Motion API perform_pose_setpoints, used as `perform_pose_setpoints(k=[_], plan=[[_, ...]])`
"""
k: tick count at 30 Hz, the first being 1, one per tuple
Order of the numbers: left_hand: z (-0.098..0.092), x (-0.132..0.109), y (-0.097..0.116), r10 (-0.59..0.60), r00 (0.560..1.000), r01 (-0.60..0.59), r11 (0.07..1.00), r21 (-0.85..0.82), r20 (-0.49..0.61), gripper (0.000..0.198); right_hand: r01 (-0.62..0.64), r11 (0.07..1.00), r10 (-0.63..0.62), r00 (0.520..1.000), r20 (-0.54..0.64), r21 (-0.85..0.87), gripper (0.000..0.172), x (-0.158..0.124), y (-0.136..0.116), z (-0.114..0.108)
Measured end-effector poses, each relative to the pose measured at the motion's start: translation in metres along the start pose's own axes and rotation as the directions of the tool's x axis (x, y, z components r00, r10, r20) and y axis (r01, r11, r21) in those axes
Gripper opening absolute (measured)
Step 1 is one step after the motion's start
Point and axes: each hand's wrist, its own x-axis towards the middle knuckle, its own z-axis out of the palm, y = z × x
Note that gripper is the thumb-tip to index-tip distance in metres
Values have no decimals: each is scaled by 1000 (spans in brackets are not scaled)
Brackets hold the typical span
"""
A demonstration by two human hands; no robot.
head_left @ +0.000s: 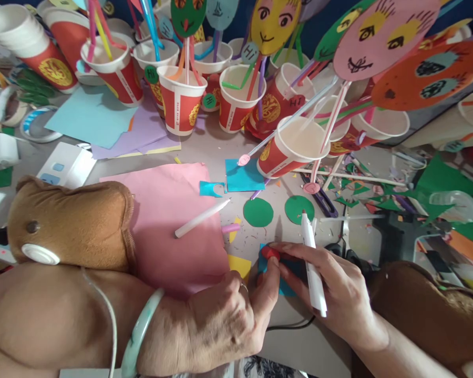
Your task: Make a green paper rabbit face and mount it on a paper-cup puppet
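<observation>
My left hand (216, 315), with a pale green bangle at the wrist, is closed, its thumb and finger on a small red piece (269, 252). A white marker (314, 268) rests in my right hand (341, 286), its dark tip pointing away from me, over the edge of a green paper circle (298, 209). Fingers of the right hand also touch the red piece. Below both hands lies blue paper (287, 287), partly hidden. A second green circle (258, 212) is flat on the table, left of the first. Another white pen (201, 218) lies on pink paper (169, 205).
Red paper cups with straws and paper faces line the back, one cup (295, 144) standing closest. Light blue sheets (92, 115) and tape rolls (39, 124) lie at left. A purple cutter (324, 202), scissors (345, 236) and paper scraps are at right.
</observation>
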Motion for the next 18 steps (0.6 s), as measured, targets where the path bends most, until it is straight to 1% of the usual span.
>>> perform_pose_setpoints(k=[8, 12, 18], plan=[[-2, 0, 2, -11, 999, 10, 1000, 16, 44, 41, -8, 1000, 8, 1000, 4, -13, 32, 2, -1, -1], [2, 0, 4, -39, 999, 39, 999, 5, 5, 41, -12, 1000, 12, 1000, 15, -17, 32, 1, -2, -1], [11, -2, 3, 16, 998, -15, 1000, 21, -58, 41, -17, 999, 18, 999, 26, -44, 29, 3, -3, -3]])
